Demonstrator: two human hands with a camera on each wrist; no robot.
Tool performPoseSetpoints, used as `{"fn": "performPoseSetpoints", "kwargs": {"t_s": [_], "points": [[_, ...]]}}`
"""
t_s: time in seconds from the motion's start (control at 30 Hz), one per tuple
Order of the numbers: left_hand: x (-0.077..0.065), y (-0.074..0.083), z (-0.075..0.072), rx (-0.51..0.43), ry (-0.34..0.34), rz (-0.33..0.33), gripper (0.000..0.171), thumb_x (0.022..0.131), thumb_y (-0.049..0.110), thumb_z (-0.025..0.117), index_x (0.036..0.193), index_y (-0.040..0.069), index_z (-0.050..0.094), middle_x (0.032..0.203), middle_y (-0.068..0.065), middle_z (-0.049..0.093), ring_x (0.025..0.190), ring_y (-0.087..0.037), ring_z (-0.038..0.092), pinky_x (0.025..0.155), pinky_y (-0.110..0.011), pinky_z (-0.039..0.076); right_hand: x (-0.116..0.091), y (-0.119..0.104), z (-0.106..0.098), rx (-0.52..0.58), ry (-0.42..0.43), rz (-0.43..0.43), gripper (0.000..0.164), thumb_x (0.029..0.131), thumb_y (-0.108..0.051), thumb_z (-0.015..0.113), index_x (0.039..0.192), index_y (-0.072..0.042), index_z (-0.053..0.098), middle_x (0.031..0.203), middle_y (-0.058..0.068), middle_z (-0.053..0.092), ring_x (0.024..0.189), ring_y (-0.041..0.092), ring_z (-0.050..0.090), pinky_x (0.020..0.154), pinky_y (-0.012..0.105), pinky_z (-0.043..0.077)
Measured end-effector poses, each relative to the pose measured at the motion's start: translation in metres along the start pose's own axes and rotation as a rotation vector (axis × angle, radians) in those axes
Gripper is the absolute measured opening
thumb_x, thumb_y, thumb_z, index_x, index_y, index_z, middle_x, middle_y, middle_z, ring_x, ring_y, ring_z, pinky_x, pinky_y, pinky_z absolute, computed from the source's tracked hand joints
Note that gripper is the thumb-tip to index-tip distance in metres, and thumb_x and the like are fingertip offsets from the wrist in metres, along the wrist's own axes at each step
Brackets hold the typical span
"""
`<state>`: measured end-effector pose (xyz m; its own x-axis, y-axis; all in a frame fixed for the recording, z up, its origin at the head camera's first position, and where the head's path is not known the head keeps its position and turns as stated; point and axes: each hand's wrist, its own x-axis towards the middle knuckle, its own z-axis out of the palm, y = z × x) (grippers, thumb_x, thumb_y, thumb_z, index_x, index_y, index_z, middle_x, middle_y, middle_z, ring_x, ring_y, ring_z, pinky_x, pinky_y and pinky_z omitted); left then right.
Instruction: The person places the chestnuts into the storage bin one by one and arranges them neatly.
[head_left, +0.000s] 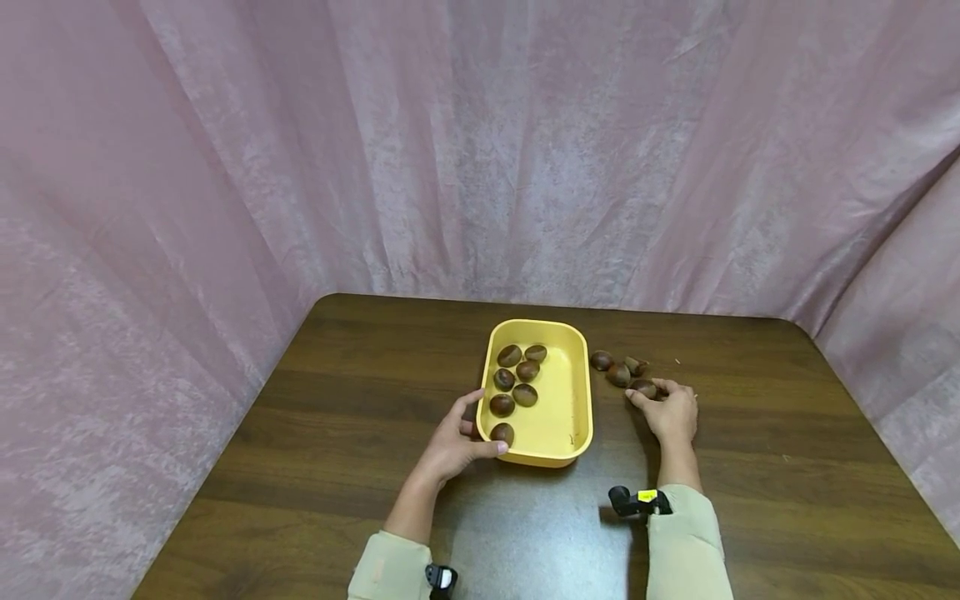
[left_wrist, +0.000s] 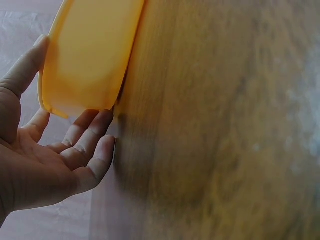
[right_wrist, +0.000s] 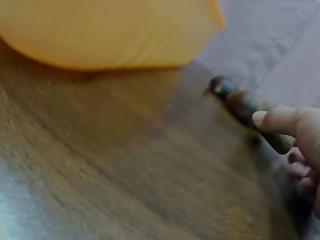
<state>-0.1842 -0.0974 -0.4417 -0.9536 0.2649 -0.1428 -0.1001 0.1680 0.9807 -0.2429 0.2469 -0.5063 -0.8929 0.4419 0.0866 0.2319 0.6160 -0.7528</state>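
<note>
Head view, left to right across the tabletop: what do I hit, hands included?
Left hand → yellow tray → loose chestnuts → right hand.

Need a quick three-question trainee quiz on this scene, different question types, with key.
1. How many chestnuts are in the tray?
2. True or false: the left hand is clear of the tray.
3. What does the right hand pinch?

Key:
1. Seven.
2. False; it grips the tray at its near-left corner.
3. A chestnut outside the tray.
</note>
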Motion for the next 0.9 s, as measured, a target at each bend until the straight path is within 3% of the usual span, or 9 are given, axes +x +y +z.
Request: {"fn": "performPoseSetpoints", "kwargs": {"t_s": [0.17,0.43,0.73,0.9], "points": [[0.0,-0.001,0.001,0.01,0.001,-0.003,0.087,0.071,0.006,0.081,0.143,0.009,0.032,0.098,-0.029,0.056,0.077,-0.022,0.06,0.07,-0.035,0.044,-0.012,-0.002,-0.011,0.083,-0.034,-0.045,0.054,0.078,-0.025,0.076,0.118,0.006,0.057,0.108,0.027,0.058,0.097,0.038,0.056,0.082,0.046,0.041],[0.0,-0.001,-0.001,0.019,0.003,0.008,0.088,0.071,0.006,0.081,0.144,0.009,0.031,0.095,-0.025,0.057,0.076,-0.022,0.06,0.071,-0.036,0.045,-0.023,-0.012,-0.025,0.25,-0.14,-0.047,0.056,0.079,-0.02,0.075,0.127,0.001,0.054,0.112,0.019,0.055,0.093,0.023,0.053,0.065,0.019,0.042],[-0.001,0.001,-0.001,0.023,0.004,0.005,0.087,0.071,0.006,0.08,0.144,0.009,0.032,0.096,-0.027,0.057,0.077,-0.022,0.06,0.071,-0.036,0.044,-0.026,-0.035,-0.048,0.232,-0.321,-0.173,0.058,0.08,-0.024,0.075,0.128,0.002,0.052,0.117,0.021,0.056,0.101,0.03,0.054,0.072,0.024,0.045],[0.0,0.0,-0.001,0.032,0.005,0.01,0.087,0.071,0.005,0.08,0.143,0.008,0.032,0.095,-0.027,0.057,0.076,-0.021,0.06,0.07,-0.035,0.044,-0.024,-0.048,-0.055,0.242,-0.42,-0.274,0.053,0.078,-0.015,0.077,0.121,0.007,0.054,0.105,0.021,0.062,0.093,0.03,0.059,0.072,0.026,0.047]]}}
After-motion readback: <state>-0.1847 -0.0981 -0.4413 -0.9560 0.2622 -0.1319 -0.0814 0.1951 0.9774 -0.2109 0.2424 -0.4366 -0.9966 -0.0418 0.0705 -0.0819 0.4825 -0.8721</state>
